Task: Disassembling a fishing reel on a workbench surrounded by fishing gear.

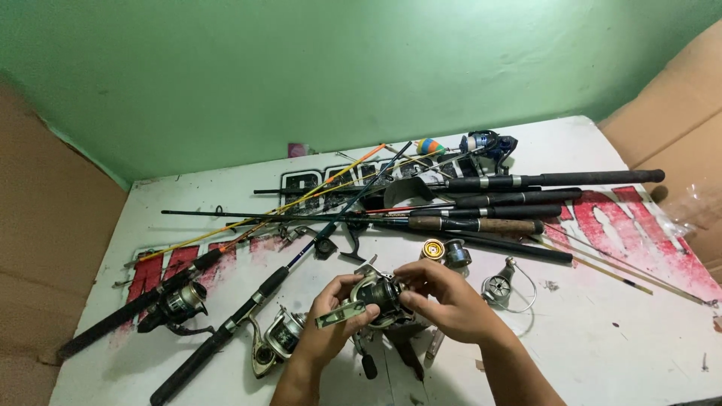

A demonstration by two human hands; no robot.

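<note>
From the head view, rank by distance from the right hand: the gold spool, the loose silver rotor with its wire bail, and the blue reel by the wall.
From the right hand:
1. Gold spool, just above the hand.
2. Silver rotor, to its right; close to the spool's distance.
3. Blue reel, far back near the green wall.

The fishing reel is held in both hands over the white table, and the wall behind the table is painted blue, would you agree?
Not quite: the head view shows the wall is green, not blue. The rest holds: the left hand and right hand hold the fishing reel over the white table.
</note>
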